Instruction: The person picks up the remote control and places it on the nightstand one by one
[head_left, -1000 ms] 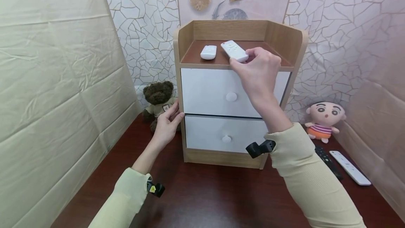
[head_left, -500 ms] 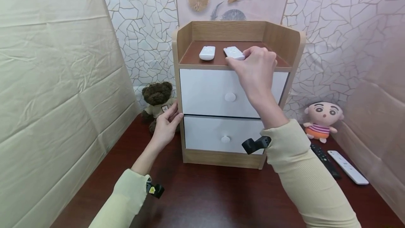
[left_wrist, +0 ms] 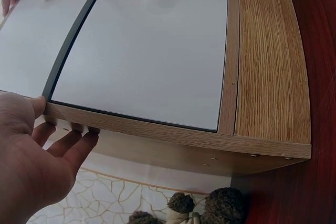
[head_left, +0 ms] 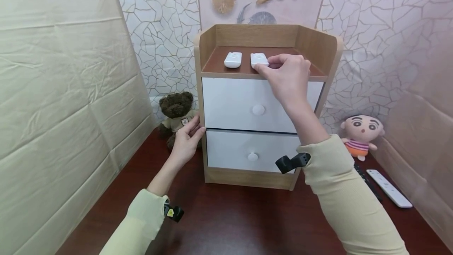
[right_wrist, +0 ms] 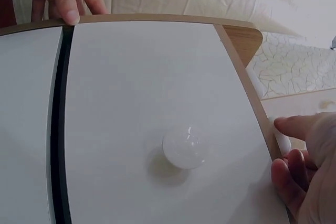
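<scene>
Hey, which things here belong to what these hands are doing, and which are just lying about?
Part of the job:
white remote, pinched by the right hand
cabinet, touched by the left hand
second white remote, on the cabinet, probably

Just lying about, it seems:
teddy bear
doll
black remote
long white remote

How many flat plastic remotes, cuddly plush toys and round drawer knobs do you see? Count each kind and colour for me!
White flat plastic remotes: 3
Black flat plastic remote: 1
Brown plush teddy bear: 1
Plush doll in a striped top: 1
White round drawer knobs: 2
Total: 8
</scene>
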Motion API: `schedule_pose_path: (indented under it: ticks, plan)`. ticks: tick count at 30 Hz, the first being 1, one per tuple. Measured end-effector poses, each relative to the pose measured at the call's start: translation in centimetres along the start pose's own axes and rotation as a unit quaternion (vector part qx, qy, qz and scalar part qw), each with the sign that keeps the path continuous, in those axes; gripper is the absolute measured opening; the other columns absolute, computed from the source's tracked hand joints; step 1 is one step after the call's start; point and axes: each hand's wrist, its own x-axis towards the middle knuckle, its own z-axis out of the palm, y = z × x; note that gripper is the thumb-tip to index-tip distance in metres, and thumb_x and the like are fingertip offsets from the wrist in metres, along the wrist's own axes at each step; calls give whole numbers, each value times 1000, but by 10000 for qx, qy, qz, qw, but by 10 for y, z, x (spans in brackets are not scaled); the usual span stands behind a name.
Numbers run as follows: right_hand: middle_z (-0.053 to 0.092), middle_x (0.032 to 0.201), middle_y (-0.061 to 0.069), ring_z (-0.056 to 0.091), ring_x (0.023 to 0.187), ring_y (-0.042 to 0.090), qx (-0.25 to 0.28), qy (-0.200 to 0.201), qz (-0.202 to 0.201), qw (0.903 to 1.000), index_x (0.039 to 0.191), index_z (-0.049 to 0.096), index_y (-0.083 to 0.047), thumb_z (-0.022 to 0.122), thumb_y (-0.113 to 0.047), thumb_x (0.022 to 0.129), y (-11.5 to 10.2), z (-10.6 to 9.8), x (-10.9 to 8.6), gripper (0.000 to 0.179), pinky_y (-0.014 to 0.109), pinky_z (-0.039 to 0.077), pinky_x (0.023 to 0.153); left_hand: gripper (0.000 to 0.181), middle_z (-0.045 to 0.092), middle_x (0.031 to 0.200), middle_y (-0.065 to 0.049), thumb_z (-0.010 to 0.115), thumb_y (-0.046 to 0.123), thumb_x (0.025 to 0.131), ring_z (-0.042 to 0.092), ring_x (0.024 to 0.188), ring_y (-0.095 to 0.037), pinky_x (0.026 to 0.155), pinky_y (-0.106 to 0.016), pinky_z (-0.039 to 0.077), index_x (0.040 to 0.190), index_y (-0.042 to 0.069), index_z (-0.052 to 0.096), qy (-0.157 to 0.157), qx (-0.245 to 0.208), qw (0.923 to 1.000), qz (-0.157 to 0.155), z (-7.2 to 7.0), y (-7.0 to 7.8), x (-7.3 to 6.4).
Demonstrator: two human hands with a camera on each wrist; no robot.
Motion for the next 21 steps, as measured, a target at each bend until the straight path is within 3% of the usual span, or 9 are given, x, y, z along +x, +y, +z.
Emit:
schedule_pose_path:
  ticks: [7, 13, 21]
  plan:
    - [77, 102, 15, 60, 113, 22, 15, -137, 92, 9999, 115, 79, -3, 79, -29, 93, -1, -1, 2, 34, 33, 45, 84, 57, 38, 159, -19, 57, 9, 107, 46, 140, -37, 108, -40, 47, 158, 1, 34, 4, 2, 10000, -12, 0, 2, 0]
    - [76, 106, 13, 55, 119, 21, -37, -196, 123, 9997, 118, 78, -5, 77, -27, 95, -2, 0, 2, 32, 32, 46, 86, 57, 39, 159, -18, 58, 9, 107, 46, 140, -36, 107, -38, 49, 159, 2, 34, -4, -10, 10000, -6, 0, 2, 1]
    - [76, 106, 12, 65, 99, 18, 349, -231, 27, 9991, 120, 77, -5, 77, -28, 95, 3, -4, -2, 34, 20, 48, 68, 57, 37, 160, -17, 58, 8, 107, 46, 141, -35, 107, -37, 48, 159, 3, 34, -31, -52, 10000, -41, 0, 1, 1]
